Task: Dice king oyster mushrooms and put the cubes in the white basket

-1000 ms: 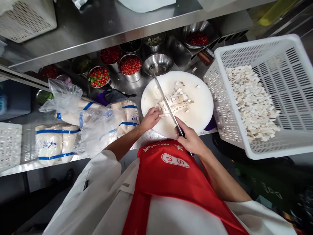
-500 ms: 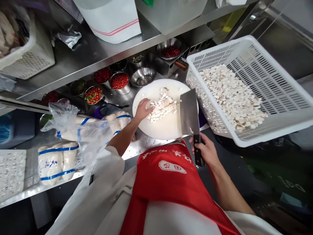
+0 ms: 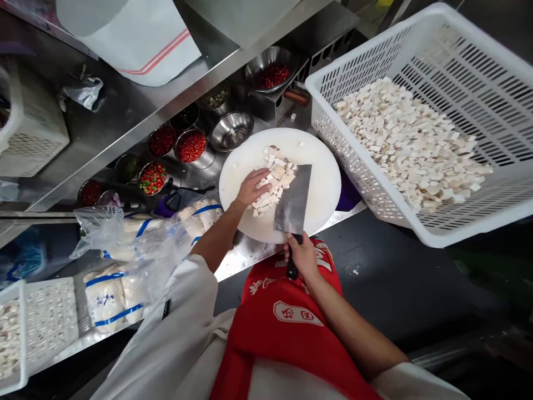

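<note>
the diced pieces [image 3: 285,176] were probably light, fairly firm and easily scattered, best gathered under a loose palm; the cleaver [image 3: 296,197] looked heavy and stiff, safest held by its handle. the left hand [image 3: 250,188] lay open on the pieces, and the right hand [image 3: 303,256] was closed around the black handle. small, blocky, creamy white, some tan-edged, they sat mid-board on the round cutting board [image 3: 323,183], near the worktop's [image 3: 244,254] front edge.

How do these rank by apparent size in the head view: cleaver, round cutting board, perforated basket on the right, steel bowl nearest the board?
1. Perforated basket
2. Round cutting board
3. Cleaver
4. Steel bowl
No ties.
</note>
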### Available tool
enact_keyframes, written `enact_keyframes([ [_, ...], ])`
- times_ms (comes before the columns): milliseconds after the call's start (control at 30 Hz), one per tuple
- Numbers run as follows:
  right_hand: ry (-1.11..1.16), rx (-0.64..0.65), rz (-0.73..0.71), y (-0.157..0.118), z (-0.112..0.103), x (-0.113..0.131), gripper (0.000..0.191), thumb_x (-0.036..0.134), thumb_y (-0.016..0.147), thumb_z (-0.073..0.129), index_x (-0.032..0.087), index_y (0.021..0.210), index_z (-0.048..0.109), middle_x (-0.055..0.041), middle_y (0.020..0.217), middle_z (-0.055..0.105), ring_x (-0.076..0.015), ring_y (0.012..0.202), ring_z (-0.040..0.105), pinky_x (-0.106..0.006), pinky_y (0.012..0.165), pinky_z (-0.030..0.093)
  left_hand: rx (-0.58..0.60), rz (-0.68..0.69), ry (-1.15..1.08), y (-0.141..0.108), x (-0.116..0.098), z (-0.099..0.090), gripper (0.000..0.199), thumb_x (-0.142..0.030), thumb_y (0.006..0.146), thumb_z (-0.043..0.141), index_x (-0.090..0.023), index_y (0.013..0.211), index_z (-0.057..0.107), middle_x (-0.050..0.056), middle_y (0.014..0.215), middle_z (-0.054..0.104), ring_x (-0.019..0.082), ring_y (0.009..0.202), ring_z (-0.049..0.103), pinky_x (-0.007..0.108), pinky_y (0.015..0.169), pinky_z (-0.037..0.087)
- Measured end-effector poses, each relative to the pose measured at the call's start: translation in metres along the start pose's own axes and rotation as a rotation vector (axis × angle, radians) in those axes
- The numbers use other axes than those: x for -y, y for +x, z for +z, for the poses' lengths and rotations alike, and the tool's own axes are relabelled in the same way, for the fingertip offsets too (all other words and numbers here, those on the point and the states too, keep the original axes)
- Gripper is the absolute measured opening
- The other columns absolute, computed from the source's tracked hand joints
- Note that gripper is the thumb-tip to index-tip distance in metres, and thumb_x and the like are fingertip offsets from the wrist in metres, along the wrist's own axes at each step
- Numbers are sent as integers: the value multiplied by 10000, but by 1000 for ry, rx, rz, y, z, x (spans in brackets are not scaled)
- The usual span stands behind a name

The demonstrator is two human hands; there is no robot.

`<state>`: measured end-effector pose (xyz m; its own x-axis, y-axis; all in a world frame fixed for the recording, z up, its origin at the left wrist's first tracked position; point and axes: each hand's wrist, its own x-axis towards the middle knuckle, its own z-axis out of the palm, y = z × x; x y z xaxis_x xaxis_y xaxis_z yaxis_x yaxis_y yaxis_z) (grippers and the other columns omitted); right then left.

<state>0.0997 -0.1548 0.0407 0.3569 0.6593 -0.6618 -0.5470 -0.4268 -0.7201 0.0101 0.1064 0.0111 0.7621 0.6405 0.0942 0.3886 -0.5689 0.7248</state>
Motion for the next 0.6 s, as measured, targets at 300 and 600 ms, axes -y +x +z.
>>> enact_keyframes([
  [300, -6, 141, 60, 18, 47, -10, 322, 451, 747, 685, 259, 866, 455, 95, 547, 522, -119, 400, 452, -249, 369, 395, -376, -133, -132, -6, -4, 26, 525, -603, 888, 563, -208, 1228, 629, 106, 1350, 583, 219, 1292, 535, 409, 1126, 432],
  [600, 45, 208, 80, 5, 35, 10, 298, 405, 760, 680, 250, 835, 437, 109, 529, 514, -103, 381, 442, -235, 355, 389, -417, -190, -167, -5, -34, 21, 454, -538, 886, 610, -209, 1196, 643, 107, 1348, 589, 231, 1286, 542, 431, 1113, 452],
])
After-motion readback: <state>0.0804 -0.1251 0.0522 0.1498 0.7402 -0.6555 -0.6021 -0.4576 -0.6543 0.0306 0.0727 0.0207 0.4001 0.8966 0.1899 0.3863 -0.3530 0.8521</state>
